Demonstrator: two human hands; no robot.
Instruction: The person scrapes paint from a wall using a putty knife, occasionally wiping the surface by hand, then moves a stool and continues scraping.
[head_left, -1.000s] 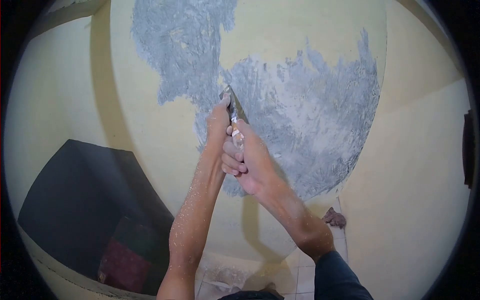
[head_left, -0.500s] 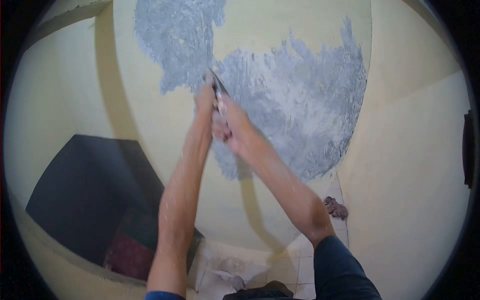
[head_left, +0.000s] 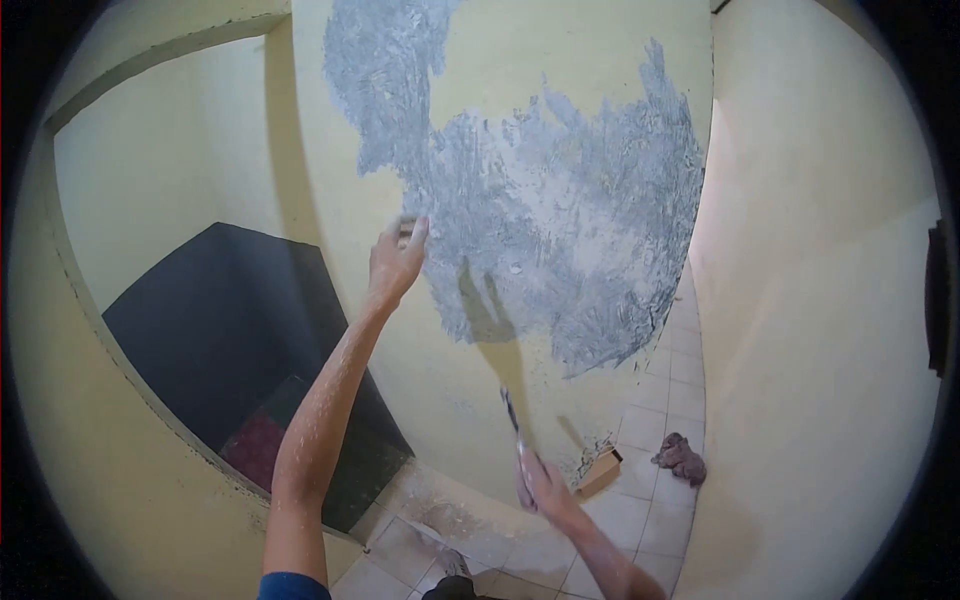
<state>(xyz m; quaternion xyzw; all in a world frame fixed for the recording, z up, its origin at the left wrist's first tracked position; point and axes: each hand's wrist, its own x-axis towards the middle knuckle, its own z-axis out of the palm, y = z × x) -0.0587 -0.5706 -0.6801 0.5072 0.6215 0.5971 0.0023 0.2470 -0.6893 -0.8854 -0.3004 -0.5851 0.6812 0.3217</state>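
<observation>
Grey scraped patches (head_left: 490, 190) spread over the pale yellow wall (head_left: 540, 70), with whitish areas among them. My left hand (head_left: 398, 262) is raised at the patch's left edge, its fingers curled round a small piece with dark and light bands (head_left: 406, 232) that I cannot make out. Lower down, away from the wall's grey area, my right hand (head_left: 541, 487) grips a scraper (head_left: 511, 412), its thin blade pointing up and its handle mostly hidden by the fingers. A shadow of the hand and tool falls on the wall.
A cardboard box (head_left: 600, 472) stands on the tiled floor by debris at the wall's foot. A crumpled brownish cloth (head_left: 680, 459) lies to its right. On the left is an opening with a dark panel (head_left: 220, 320). My shoe (head_left: 453, 563) shows at the bottom.
My hands were together at the wall around the tool. Now they are apart: the right has dropped with the scraper, the left stays up. The view has shifted, bringing the box into sight.
</observation>
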